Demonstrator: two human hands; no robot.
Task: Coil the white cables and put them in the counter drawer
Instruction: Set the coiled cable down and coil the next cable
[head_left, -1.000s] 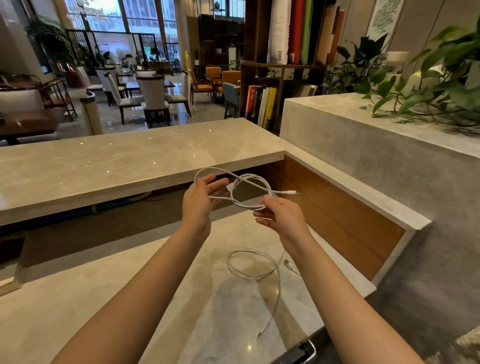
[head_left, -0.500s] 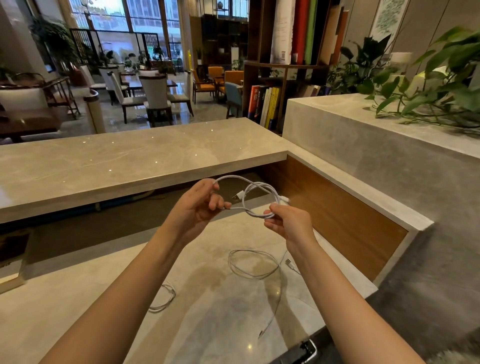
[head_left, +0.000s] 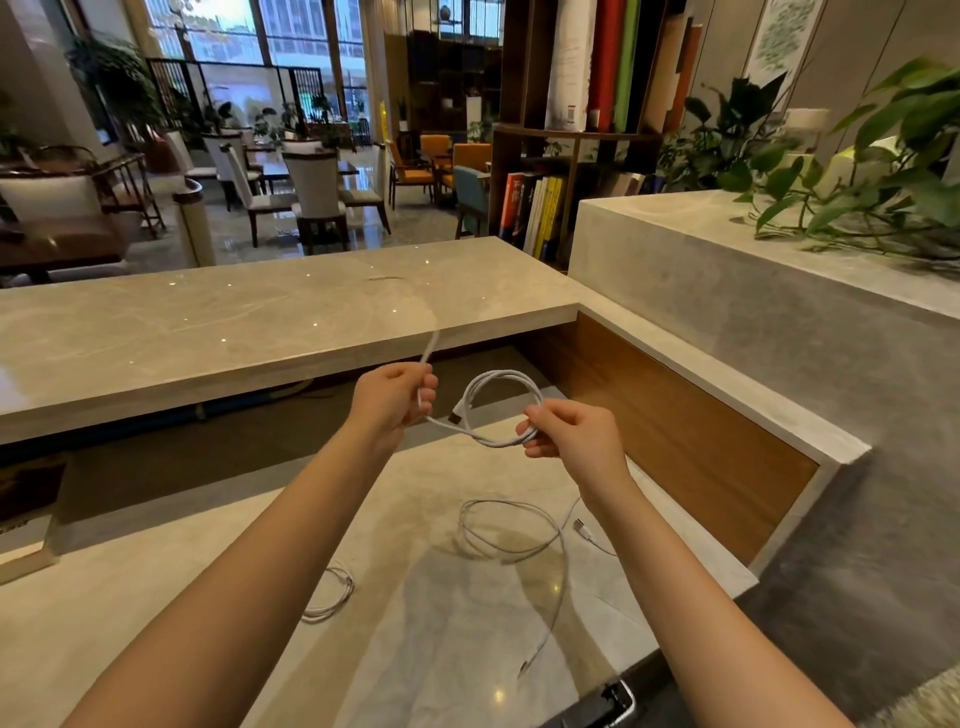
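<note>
Mid-frame, the thin white charging cable (head_left: 501, 375) hangs looped between both hands. The right hand (head_left: 574, 441) pinches the gathered loops and the left hand (head_left: 392, 402) curls round the free tail. It looks light, limp and springy, so it is probably best pinched where the loops cross. Lower in the frame, another loose white cable (head_left: 504, 501) lies on the pale marble table (head_left: 441, 654).

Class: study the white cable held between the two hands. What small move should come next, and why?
Probably the left hand should carry its loose tail round onto the coil that the right hand pinches. The tail sticks up uncoiled above the left hand, so this cable is not fully coiled yet.
</note>
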